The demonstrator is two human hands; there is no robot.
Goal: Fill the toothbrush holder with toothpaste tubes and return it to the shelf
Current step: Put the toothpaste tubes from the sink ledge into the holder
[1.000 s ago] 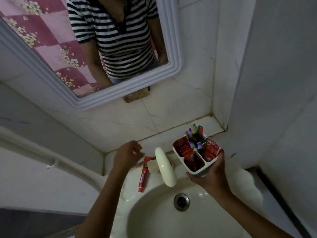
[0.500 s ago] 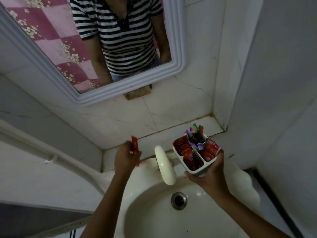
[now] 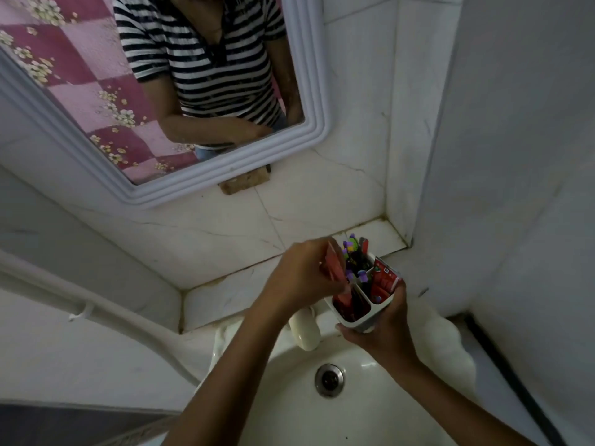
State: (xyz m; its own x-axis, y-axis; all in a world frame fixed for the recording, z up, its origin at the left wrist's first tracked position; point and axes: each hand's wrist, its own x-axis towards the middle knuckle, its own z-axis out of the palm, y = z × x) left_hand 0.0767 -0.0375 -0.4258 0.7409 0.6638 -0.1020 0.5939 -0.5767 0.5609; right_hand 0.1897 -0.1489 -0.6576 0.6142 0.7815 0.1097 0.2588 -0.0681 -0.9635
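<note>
Your right hand grips the toothbrush holder steady over the sink; your left hand, fingers pinched on a red toothpaste tube, feeds it in.

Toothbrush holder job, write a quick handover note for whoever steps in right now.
Left hand: gripping a red toothpaste tube, lowering it into the holder's left compartment.
Right hand: holding the toothbrush holder from below, over the sink beside the tap.
Done: holder already carries red tubes and toothbrushes.
Left: release this tube, then set the holder back on the tiled shelf behind the sink.
</note>
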